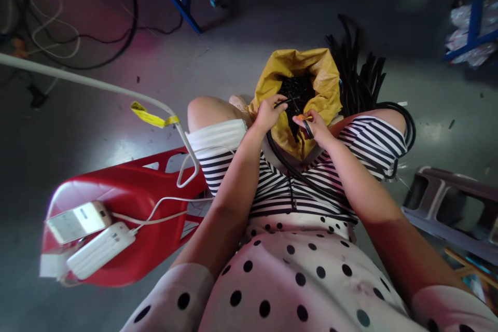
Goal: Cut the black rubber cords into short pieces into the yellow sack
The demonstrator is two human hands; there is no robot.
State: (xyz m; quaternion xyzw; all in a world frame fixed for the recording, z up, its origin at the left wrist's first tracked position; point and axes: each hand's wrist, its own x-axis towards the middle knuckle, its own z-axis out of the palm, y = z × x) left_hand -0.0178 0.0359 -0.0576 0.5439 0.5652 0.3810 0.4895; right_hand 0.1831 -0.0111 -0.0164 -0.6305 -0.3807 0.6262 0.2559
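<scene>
My left hand is closed on a length of black tubing, its end sticking out over a yellow bag. From that hand the tubing drops across my lap toward the right. A pair of scissors with black and orange on the handles is gripped in my right hand. Its blades point up and left, close to the tubing's end; whether they touch it I cannot tell. Inside the open bag, between my crossed legs, lie many short black pieces.
A bundle of black tubes lies on the floor behind my right knee. At my left, a red plastic stool carries a phone and a white power bank. A white cord with a yellow tag crosses there. A grey stool stands right.
</scene>
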